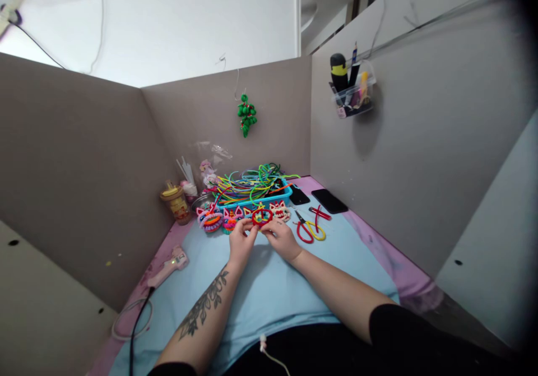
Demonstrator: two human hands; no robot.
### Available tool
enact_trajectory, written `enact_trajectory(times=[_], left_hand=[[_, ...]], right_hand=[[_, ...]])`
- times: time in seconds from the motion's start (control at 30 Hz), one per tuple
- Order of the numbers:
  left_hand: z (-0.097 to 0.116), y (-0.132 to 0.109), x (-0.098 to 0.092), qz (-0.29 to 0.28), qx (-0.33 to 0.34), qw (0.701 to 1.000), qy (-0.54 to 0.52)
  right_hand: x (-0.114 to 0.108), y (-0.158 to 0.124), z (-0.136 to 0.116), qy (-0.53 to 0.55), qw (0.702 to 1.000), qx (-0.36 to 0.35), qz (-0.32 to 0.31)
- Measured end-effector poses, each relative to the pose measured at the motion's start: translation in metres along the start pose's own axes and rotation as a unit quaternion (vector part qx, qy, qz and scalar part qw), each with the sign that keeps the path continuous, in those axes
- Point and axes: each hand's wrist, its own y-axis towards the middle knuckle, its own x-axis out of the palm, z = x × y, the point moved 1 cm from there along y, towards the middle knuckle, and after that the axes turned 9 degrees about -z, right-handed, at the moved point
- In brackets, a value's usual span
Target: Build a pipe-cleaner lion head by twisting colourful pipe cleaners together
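Observation:
My left hand [242, 241] and my right hand [281, 238] meet over the middle of the table. Between their fingertips they pinch a red pipe-cleaner ring [262, 217] with some yellow and other colours inside; its finer detail is too small to make out. Just beyond it stand fuzzy pipe-cleaner animal heads: a pink, orange and purple one [209, 219], a pink and blue one [232, 219] and a white and red one [280, 211]. Scissors [310, 229] with one red and one yellow handle lie to the right of my hands.
A blue basket [252, 200] heaped with pipe cleaners [247, 184] stands behind. A glue gun [170, 267] with a cable lies left, near a drink cup [176, 203]. Two dark phones [329, 201] rest at the right. Grey panels [227, 118] enclose the table; a tool bin [352, 98] hangs there.

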Motion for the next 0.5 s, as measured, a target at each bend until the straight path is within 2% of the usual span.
enact_trajectory(times=[0.17,0.27,0.4,0.5], left_hand=[[-0.007,0.003,0.004,-0.033,-0.009,0.998,-0.058],[-0.013,0.007,0.006,-0.057,-0.018,0.987,-0.149],[-0.019,0.01,0.007,-0.11,-0.024,0.963,-0.244],[-0.019,0.01,0.006,-0.124,-0.023,0.964,-0.235]], right_hand=[[0.001,0.002,0.002,0.087,0.991,0.102,0.025],[0.004,0.002,0.004,0.14,0.978,0.152,0.028],[0.006,0.001,0.005,0.187,0.967,0.173,0.02],[0.007,0.001,0.006,0.183,0.971,0.156,0.013]])
